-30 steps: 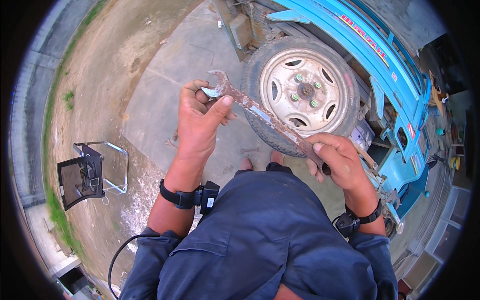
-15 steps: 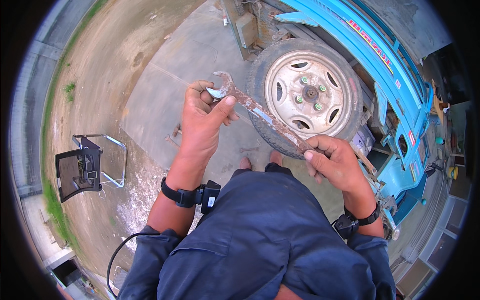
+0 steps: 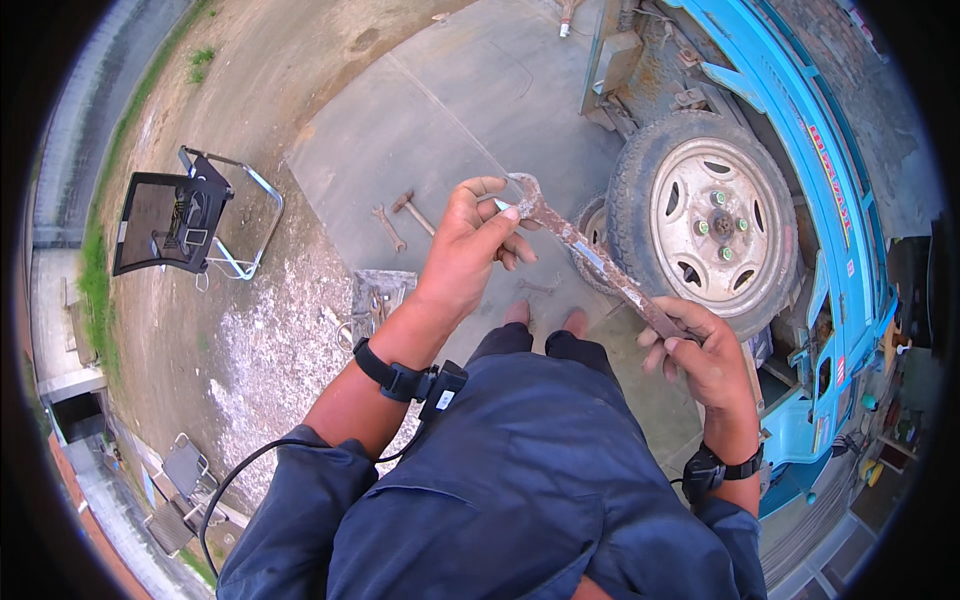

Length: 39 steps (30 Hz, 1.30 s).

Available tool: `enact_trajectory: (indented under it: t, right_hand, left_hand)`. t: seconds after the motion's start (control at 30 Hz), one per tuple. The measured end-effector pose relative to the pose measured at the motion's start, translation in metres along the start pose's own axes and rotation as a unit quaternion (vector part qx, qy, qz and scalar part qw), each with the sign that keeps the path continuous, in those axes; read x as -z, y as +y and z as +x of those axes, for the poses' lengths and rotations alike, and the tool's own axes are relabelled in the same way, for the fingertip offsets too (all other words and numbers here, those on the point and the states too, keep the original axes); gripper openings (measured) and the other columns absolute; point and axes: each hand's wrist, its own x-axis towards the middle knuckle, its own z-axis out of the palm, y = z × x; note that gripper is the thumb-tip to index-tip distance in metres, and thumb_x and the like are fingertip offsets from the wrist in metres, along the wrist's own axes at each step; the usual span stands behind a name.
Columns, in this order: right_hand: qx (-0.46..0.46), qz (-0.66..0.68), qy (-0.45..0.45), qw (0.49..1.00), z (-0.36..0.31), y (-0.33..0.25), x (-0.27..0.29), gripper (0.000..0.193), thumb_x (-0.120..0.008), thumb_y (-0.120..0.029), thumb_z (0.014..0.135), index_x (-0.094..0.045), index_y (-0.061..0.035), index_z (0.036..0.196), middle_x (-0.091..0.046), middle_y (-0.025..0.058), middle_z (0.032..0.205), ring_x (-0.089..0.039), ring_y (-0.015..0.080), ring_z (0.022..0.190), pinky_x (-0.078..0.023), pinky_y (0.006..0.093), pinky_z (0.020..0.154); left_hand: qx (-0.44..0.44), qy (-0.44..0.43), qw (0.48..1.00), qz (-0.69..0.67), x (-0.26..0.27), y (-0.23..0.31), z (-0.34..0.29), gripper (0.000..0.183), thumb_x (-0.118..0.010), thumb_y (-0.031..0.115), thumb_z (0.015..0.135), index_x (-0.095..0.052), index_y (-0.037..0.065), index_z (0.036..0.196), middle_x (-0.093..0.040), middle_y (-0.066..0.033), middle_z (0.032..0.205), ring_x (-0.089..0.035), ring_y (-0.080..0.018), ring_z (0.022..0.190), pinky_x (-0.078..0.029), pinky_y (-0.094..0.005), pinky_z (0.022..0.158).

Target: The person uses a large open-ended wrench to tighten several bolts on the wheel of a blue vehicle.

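A long rusty open-end wrench point(image 3: 600, 262) is held in front of me, slanting from upper left to lower right. My left hand point(image 3: 468, 240) pinches its jaw end between thumb and fingers. The other end lies in my right hand point(image 3: 706, 350), thumb over it and fingers wrapped beneath. Beyond my right hand stands a truck wheel point(image 3: 690, 195) with a black tyre, a pale dirty rim and several green-marked nuts round its hub.
A light-blue truck point(image 3: 835, 190) stands at the right. A second tyre point(image 3: 592, 225) lies by the wheel. On the floor are a hammer point(image 3: 415, 212), a wrench point(image 3: 388, 228), another wrench point(image 3: 535, 287) and a tool tray point(image 3: 362, 290). A black folding chair point(image 3: 165, 215) stands left.
My view has turned leftward, so the wheel and truck sit farther right, and the hammer and tool tray show more fully. Both hands keep hold of the wrench.
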Motion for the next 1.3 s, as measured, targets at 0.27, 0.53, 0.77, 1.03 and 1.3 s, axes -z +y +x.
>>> enact_trajectory:
  t: [0.27, 0.53, 0.77, 1.03, 1.3]
  right_hand:
    - [-0.061, -0.002, -0.152, 0.987, 0.017, 0.03, -0.042, 0.053, -0.051, -0.012, 0.087, -0.05, 0.0063, 0.137, -0.068, 0.0185, 0.109, -0.07, 0.0249, 0.087, -0.052, 0.0291, 0.065]
    - [-0.138, -0.095, -0.235, 0.958, 0.038, 0.154, -0.09, 0.045, -0.045, -0.013, 0.092, -0.055, 0.0024, 0.133, -0.067, 0.0179, 0.113, -0.069, 0.0246, 0.09, -0.052, 0.0314, 0.069]
    - [-0.205, -0.134, -0.28, 0.928, 0.031, 0.231, -0.147, 0.034, -0.049, -0.018, 0.1, -0.058, -0.0009, 0.127, -0.067, 0.0122, 0.112, -0.069, 0.0172, 0.09, -0.052, 0.0263, 0.067]
    - [-0.216, -0.157, -0.304, 0.914, 0.027, 0.296, -0.247, 0.029, -0.053, -0.015, 0.1, -0.048, -0.0023, 0.126, -0.065, 0.0076, 0.094, -0.064, 0.0109, 0.068, -0.049, 0.0237, 0.058]
    - [-0.248, -0.187, -0.246, 0.918, 0.026, 0.4, -0.373, 0.03, -0.057, -0.012, 0.098, -0.04, -0.0003, 0.12, -0.066, 0.0122, 0.097, -0.068, 0.0146, 0.07, -0.05, 0.024, 0.054]
  left_hand:
    - [0.154, 0.078, 0.983, -0.067, 0.071, -0.076, -0.081, 0.054, -0.049, 0.016, 0.1, -0.026, -0.001, 0.146, -0.065, -0.017, 0.109, -0.067, -0.0184, 0.074, -0.049, -0.0262, 0.061]
    - [0.355, 0.149, 0.922, -0.036, 0.09, -0.203, -0.222, 0.052, -0.053, 0.02, 0.099, -0.035, -0.001, 0.143, -0.067, -0.0136, 0.104, -0.068, -0.0187, 0.077, -0.051, -0.0284, 0.062]
    - [0.427, 0.054, 0.902, -0.025, 0.088, -0.237, -0.279, 0.041, -0.054, 0.031, 0.1, -0.052, 0.002, 0.13, -0.07, -0.0117, 0.106, -0.069, -0.0176, 0.085, -0.055, -0.0311, 0.072]
    - [0.431, 0.015, 0.881, -0.193, 0.154, -0.278, -0.308, 0.061, -0.035, 0.054, 0.104, -0.05, 0.002, 0.133, -0.064, -0.0146, 0.11, -0.068, -0.0266, 0.092, -0.054, -0.0385, 0.08]
    - [0.429, 0.071, 0.832, -0.344, 0.274, -0.339, -0.355, 0.046, -0.045, 0.041, 0.104, -0.055, 0.003, 0.127, -0.064, -0.0099, 0.114, -0.064, -0.0228, 0.1, -0.052, -0.0396, 0.088]
